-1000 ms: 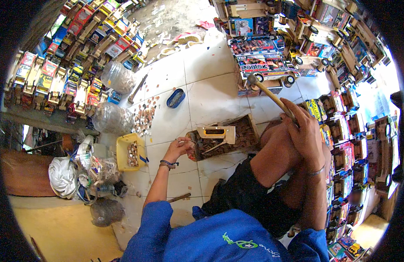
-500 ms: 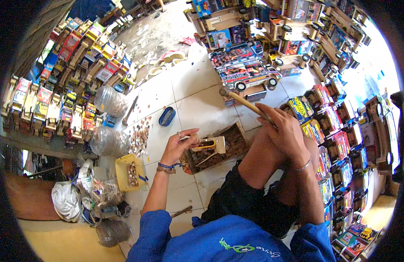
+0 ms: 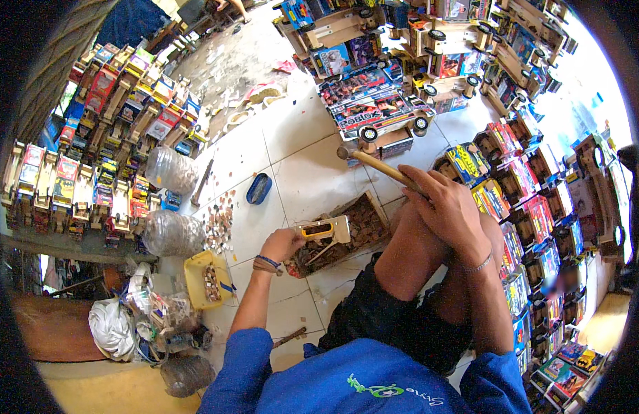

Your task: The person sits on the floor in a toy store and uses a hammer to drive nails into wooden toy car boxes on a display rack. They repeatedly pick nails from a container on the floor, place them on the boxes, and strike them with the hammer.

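Observation:
In my right hand [image 3: 449,207], fingers closed round its wooden handle, is a hammer [image 3: 385,168]. The hammer's small round head points up and left, over the tiles, and my right wrist rests near my raised knee. My left hand [image 3: 281,245] is closed at the left end of a small yellow and pale wooden toy vehicle piece [image 3: 326,229] with a dark window-like opening. That piece lies above a shallow wooden box [image 3: 366,207] filled with small brownish bits. A thin pale stick [image 3: 319,252] slants across the box. My left fingertips are partly hidden.
A blue oval container [image 3: 259,188], scattered small discs [image 3: 218,219] and another hammer [image 3: 203,181] lie on the floor left. A yellow tub [image 3: 208,281] and clear plastic jars [image 3: 173,233] stand beyond. Stacked toy trucks [image 3: 381,114] line both sides; a stick [image 3: 289,337] lies near me.
My left hand has gone from stretched fingers to a closed grip on the toy piece, turning downward. The hammer stays in my right hand; the whole view has shifted slightly.

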Demonstrator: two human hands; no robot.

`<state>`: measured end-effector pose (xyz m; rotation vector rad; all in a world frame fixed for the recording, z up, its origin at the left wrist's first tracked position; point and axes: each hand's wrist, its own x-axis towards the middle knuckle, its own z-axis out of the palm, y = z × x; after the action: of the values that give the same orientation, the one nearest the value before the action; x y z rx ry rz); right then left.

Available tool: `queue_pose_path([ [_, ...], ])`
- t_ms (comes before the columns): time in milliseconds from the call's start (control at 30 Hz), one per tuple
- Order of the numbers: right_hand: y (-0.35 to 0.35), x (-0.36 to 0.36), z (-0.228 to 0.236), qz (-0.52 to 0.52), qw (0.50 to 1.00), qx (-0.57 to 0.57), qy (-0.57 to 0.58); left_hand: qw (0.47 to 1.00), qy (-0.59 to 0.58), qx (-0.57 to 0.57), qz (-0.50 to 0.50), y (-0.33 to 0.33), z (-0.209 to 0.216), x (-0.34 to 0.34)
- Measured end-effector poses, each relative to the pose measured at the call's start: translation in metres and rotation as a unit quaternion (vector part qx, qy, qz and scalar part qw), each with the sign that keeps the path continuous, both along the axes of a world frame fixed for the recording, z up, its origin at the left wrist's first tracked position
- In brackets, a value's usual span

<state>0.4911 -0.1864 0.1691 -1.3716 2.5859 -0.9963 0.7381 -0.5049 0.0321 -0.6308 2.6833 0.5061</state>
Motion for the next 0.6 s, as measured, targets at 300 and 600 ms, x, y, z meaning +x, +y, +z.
queue_pose_path([
  [300,0.005,-0.004,0.002,-0.006,1.0,-0.007,0.005,0.974,0.137,0.087,-0.156,0.106,-0.149,-0.121],
  [600,0.014,-0.007,0.005,-0.015,1.0,0.014,-0.012,0.995,-0.07,0.07,0.03,0.097,-0.343,-0.163],
])
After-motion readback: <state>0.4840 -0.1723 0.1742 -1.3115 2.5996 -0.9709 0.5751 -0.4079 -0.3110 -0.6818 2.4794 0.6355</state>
